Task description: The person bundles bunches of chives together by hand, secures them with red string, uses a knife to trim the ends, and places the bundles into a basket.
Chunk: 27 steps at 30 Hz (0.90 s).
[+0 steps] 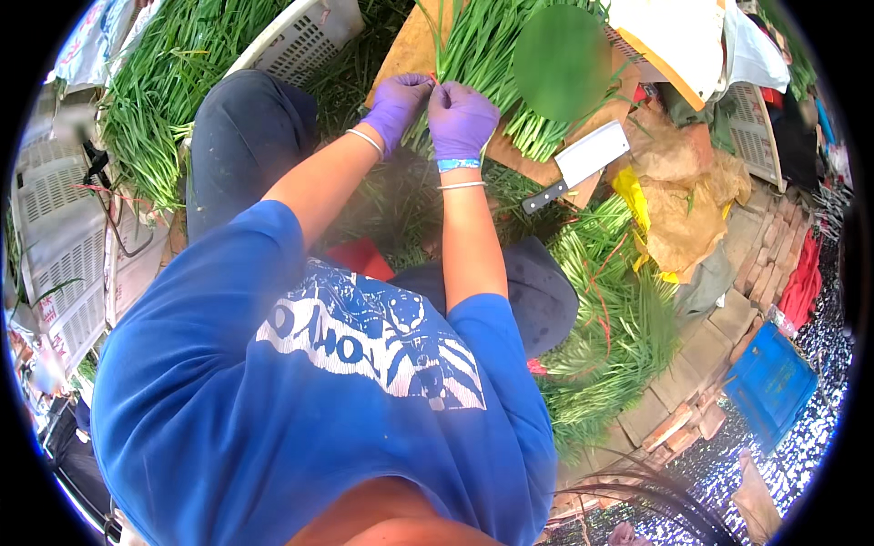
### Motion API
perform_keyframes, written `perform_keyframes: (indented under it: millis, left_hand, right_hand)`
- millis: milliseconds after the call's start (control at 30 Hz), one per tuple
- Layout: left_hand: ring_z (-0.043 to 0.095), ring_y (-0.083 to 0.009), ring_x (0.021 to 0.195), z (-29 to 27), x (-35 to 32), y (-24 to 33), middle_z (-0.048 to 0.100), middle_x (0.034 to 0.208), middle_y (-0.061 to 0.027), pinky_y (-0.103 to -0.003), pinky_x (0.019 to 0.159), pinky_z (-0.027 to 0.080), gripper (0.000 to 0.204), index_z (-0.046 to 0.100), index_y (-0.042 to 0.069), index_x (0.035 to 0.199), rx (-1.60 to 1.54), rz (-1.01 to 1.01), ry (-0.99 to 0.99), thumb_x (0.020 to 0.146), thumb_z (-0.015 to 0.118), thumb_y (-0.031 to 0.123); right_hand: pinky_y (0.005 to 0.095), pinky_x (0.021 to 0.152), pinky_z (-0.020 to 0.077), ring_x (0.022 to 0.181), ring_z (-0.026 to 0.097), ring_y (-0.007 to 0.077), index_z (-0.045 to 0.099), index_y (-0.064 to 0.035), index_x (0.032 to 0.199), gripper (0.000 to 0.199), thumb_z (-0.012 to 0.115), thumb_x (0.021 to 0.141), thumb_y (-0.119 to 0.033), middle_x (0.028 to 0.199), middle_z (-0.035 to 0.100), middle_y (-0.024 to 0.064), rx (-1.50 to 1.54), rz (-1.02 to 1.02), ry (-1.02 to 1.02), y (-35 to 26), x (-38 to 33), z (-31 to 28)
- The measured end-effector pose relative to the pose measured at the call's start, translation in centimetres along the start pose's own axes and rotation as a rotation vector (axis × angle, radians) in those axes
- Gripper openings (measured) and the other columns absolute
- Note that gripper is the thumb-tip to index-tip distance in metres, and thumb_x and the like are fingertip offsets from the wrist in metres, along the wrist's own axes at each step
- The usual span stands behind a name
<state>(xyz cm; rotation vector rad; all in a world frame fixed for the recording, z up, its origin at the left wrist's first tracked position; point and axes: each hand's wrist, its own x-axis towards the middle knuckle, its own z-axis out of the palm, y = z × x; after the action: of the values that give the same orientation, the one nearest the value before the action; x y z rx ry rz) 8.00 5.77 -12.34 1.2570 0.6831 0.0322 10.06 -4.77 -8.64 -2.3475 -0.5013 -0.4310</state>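
My left hand (401, 109) and my right hand (462, 123), both in purple gloves, meet at the near edge of a bunch of green chives (478, 45). Fingers of both are closed in a pinch on a thin red tie (432, 79), of which only a small bit shows between them. The chives lie on a wooden board (405, 55); a smooth green round patch in the picture covers part of them. To the right of my right hand, a cleaver (592, 153) with a black handle rests across the board's edge.
More chives (159, 118) are heaped at the left by a white plastic crate (300, 41). Tied chives (601, 318) with red strings lie at the right. Beyond them are crumpled brown paper (683, 182), a blue crate (772, 382) and brick paving (692, 350).
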Motion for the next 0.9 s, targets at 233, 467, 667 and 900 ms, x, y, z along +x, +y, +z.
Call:
perform_keyframes:
  millis: [233, 467, 667, 900]
  left_hand:
    - [0.051, -0.0082, 0.063, 0.3, 0.1, -2.1, 0.06, 0.072, -0.0037, -0.022, 0.061, 0.043, 0.014, 0.062, -0.001, 0.082, -0.061, 0.049, 0.139, 0.079, 0.06, 0.012]
    - [0.053, -0.0099, 0.076, -0.8, -0.1, -1.5, 0.06, 0.084, -0.003, -0.022, 0.073, 0.043, 0.013, 0.058, -0.001, 0.093, 0.011, 0.065, -0.065, 0.082, 0.056, 0.007]
    - [0.054, -0.0111, 0.08, -1.8, 0.9, -1.9, 0.06, 0.086, -0.0041, -0.022, 0.074, 0.044, 0.016, 0.057, -0.001, 0.096, -0.043, -0.009, -0.149, 0.082, 0.056, 0.007]
    - [0.055, -0.0117, 0.08, -2.1, 1.1, -1.5, 0.06, 0.09, -0.0051, -0.022, 0.074, 0.045, 0.02, 0.055, -0.001, 0.1, -0.063, -0.03, -0.185, 0.081, 0.057, 0.006]
  right_hand:
    - [0.0383, 0.046, 0.0382, 0.047, 0.051, 0.0285, 0.056, -0.0076, 0.054, 0.013, 0.058, 0.062, -0.017, 0.051, 0.052, 0.0098, 0.012, 0.018, 0.019, -0.7, -0.5, 0.3]
    - [0.035, 0.047, 0.0408, 0.05, 0.053, 0.0285, 0.059, -0.0077, 0.06, 0.012, 0.059, 0.065, -0.019, 0.055, 0.054, 0.0108, 0.009, -0.003, -0.068, -0.7, -0.1, -0.4]
    - [0.0354, 0.05, 0.0425, 0.053, 0.055, 0.0286, 0.06, -0.0081, 0.061, 0.012, 0.059, 0.066, -0.019, 0.059, 0.056, 0.011, -0.014, 0.006, -0.079, -0.7, 0.0, -0.4]
    - [0.0376, 0.05, 0.0384, 0.053, 0.054, 0.028, 0.058, -0.0092, 0.058, 0.013, 0.058, 0.064, -0.02, 0.056, 0.055, 0.0093, 0.017, 0.034, -0.042, -0.7, 0.0, -0.3]
